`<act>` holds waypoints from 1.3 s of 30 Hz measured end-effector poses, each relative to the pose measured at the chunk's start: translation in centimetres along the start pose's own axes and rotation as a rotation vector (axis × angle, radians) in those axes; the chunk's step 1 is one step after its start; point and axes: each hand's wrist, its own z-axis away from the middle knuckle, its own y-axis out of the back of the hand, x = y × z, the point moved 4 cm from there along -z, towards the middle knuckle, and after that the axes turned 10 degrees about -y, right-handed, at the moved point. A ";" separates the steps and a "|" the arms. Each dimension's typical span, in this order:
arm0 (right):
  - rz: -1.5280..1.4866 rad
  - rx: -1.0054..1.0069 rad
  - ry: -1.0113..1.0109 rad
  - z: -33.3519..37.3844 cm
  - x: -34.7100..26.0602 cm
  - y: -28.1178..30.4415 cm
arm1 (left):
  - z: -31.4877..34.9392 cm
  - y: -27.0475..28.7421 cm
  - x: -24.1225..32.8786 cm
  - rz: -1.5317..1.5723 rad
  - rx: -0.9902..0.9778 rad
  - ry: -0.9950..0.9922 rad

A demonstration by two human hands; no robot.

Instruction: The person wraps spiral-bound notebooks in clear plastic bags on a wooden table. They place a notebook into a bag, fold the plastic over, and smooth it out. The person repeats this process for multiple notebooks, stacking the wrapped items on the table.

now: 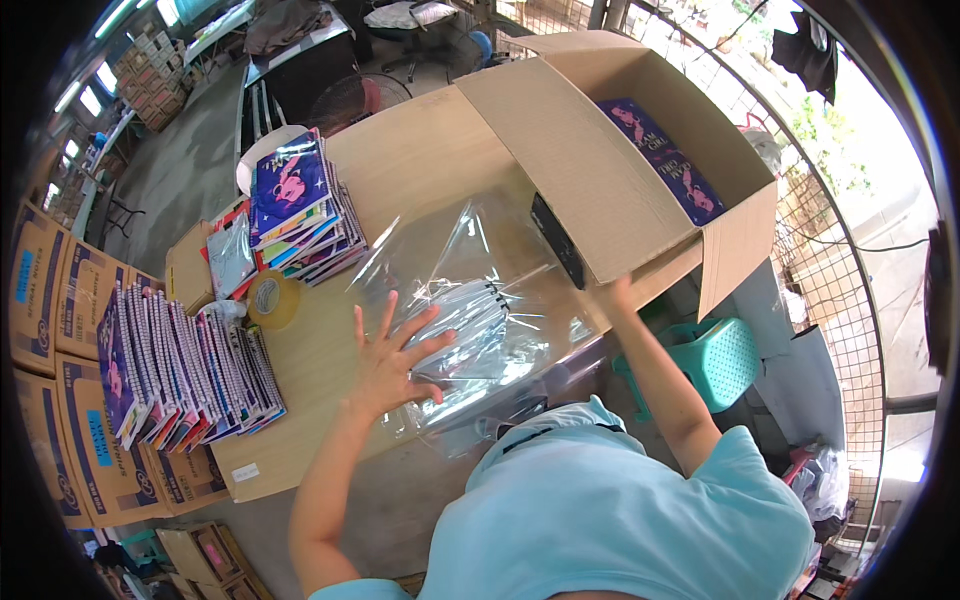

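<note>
My left hand (pixel 398 362) is spread over clear plastic wrap (pixel 470 245) on the table, its fingers stretched apart. Beneath or inside the glossy plastic lies a spiral notebook (pixel 465 318) with its dark coil at the right; glare hides its cover. My right hand (pixel 612 296) is at the lower edge of a cardboard box flap (pixel 590 165), beside a black, flat-sided object (pixel 557 240). That hand is blurred and partly hidden, so its fingers cannot be made out. Purple notebooks (pixel 662 160) with pink figures lie inside the open cardboard box (pixel 740 165).
Spiral notebooks stand in a row (pixel 190 365) at the table's left, with another pile (pixel 300 205) farther back. Between them sits a roll of tape (pixel 273 298). Cartons (pixel 95 420) are stacked beyond the left edge. A green plastic stool (pixel 712 365) stands at the right.
</note>
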 end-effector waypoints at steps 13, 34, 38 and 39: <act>0.736 0.379 0.424 -8.3 8.9 -0.5 | -0.4 -0.1 1.0 0.006 0.021 -0.053; -0.228 -0.845 0.292 6.8 -18.9 -3.7 | -0.2 0.5 -0.1 0.065 -0.085 -0.039; 0.102 -0.877 0.540 6.8 -19.6 -8.8 | -0.8 0.7 0.0 0.067 -0.126 -0.059; 0.183 -0.908 0.495 6.9 -19.4 -9.9 | -0.7 0.8 0.1 0.072 -0.129 -0.054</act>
